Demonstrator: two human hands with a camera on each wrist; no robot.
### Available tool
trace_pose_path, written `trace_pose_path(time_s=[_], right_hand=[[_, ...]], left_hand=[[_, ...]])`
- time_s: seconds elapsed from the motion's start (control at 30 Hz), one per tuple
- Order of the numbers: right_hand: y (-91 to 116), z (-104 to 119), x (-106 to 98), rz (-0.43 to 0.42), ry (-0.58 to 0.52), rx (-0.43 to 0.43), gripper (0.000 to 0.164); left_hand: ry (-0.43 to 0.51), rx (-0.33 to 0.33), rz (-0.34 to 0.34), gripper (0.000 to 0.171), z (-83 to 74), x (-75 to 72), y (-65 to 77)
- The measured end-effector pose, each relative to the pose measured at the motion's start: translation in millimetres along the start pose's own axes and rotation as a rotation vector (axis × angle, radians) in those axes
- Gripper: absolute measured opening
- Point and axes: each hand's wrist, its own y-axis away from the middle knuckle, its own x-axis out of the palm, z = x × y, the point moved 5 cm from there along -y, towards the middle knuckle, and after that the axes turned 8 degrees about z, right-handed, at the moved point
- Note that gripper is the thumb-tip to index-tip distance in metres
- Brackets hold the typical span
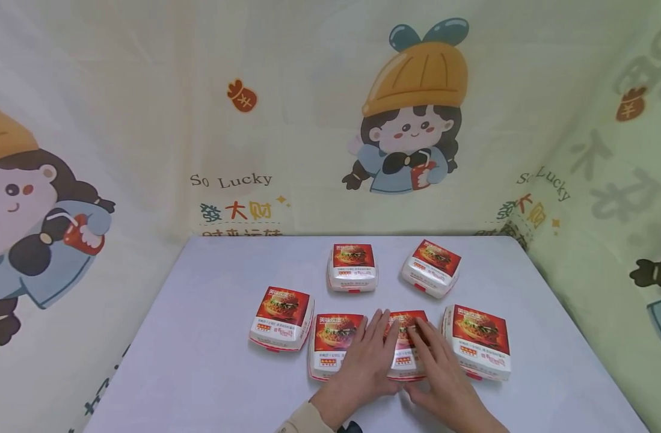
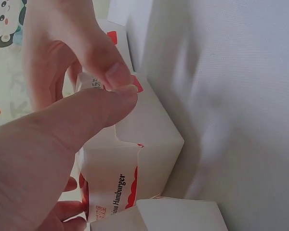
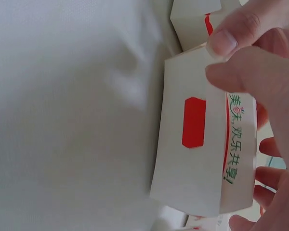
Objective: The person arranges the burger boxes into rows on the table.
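Note:
Both hands are at one burger box (image 1: 403,361), a white carton with a red burger picture on its lid, in the front row. My left hand (image 1: 365,358) lies over its left part, fingers on the lid and thumb (image 2: 106,106) at the near side. My right hand (image 1: 444,379) grips from the right, fingers over the lid. The thumb tips lie close together at the box's near side. Left of this box stands another burger box (image 1: 330,355), partly behind the left fingers. A third burger box (image 1: 482,337) stands beside my right hand.
More burger boxes stand on the white table (image 1: 200,361): one box (image 1: 280,319) at the left, one box (image 1: 353,267) at the back, another box (image 1: 432,267) turned askew at the back right. Printed cloth walls (image 1: 308,120) rise behind and beside the table.

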Motion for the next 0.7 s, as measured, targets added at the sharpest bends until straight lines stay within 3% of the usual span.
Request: trace_pose_path(time_s=[0.23, 0.47, 0.7], right_hand=[[5, -2, -13, -0.089, -0.011, -0.070, 0.112], [11, -16, -28, -0.131, -0.002, -0.031, 0.114], [21, -39, -43, -0.167, 0.004, 0.027, 0.110]], left_hand=[[0.037, 0.008, 0.003, 0.111, -1.1, -0.6, -1.0], [0.024, 0.034, -0.013, 0.110, -6.8, -8.4, -6.8], [0.028, 0.052, 0.008, 0.107, -22.0, -17.0, -23.6]])
